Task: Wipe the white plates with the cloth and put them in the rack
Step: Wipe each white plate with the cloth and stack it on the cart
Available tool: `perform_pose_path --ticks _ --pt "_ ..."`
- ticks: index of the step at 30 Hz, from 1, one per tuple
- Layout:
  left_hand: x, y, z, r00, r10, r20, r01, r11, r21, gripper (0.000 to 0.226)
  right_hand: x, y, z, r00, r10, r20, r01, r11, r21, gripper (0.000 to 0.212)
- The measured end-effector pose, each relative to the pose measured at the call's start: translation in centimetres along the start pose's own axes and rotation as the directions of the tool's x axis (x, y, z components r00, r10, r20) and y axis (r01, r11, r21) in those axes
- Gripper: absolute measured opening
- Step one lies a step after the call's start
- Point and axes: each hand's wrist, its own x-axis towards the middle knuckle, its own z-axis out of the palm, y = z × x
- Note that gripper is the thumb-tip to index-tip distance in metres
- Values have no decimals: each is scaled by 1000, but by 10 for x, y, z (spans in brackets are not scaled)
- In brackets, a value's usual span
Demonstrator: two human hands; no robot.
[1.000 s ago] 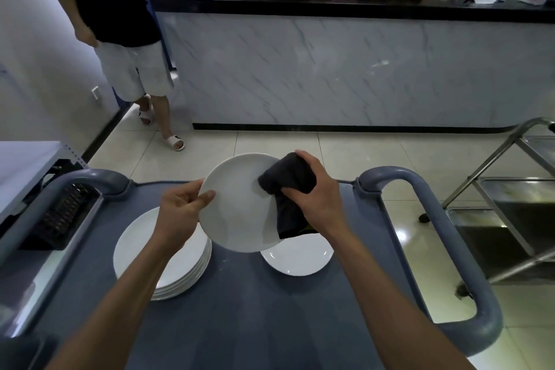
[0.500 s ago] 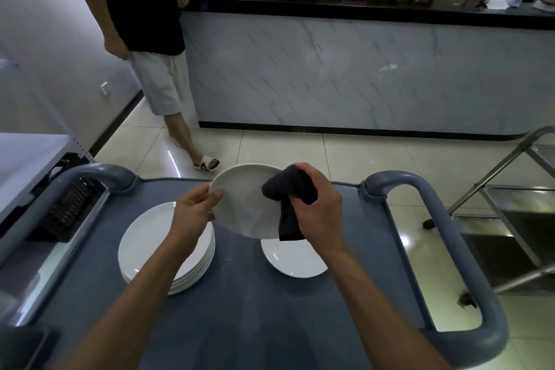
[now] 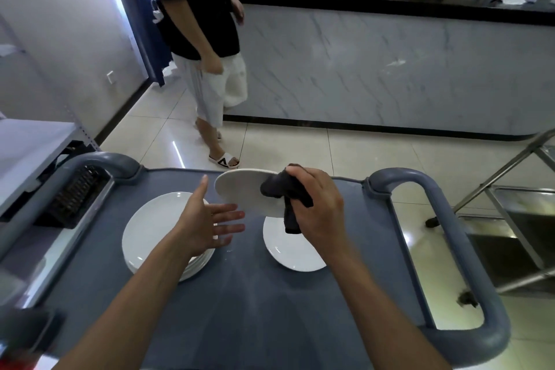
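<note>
My right hand (image 3: 315, 204) grips a dark cloth (image 3: 283, 194) together with the right edge of a white plate (image 3: 240, 189), which it holds nearly flat above the cart. My left hand (image 3: 207, 219) is off the plate, fingers straight and spread, hovering over a stack of white plates (image 3: 150, 234) on the left of the grey cart top (image 3: 240, 294). A single white plate (image 3: 288, 249) lies on the cart under my right hand.
The cart has raised grey handles, one at the left (image 3: 99, 165) and one at the right (image 3: 444, 219). A person in a black shirt and sandals (image 3: 207, 69) walks close past the cart's far edge. A metal frame (image 3: 510, 204) stands at the right, a marble counter (image 3: 390, 69) behind.
My left hand has let go of the plate and opened. The plate has tipped flatter, held by my right hand alone. The person has walked nearer the cart.
</note>
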Motion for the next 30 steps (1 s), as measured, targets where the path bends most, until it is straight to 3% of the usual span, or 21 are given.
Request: perform_pose_path --ticks 4,6,14,19,24,30 --pt "-2 7 1 998 -12 54 14 1000 -28 66 -8 -2 2 996 -83 13 83 996 -9 61" --pt "-2 7 2 998 -11 67 18 993 -120 48 -10 0 2 994 -101 35 101 995 -18 63" --pt "13 4 0 990 142 -12 -132 882 -452 17 -18 6 -3 963 -133 232 150 987 -53 52" --pt "14 11 -4 975 221 -41 -221 913 -342 19 -22 13 -7 915 15 403 -29 999 28 60" --pt "18 6 2 933 358 -49 -359 905 -229 33 -18 0 4 881 219 419 -298 945 133 64" --pt "10 -1 11 883 468 16 -466 881 -79 35 -18 -8 21 857 259 446 -353 925 142 65"
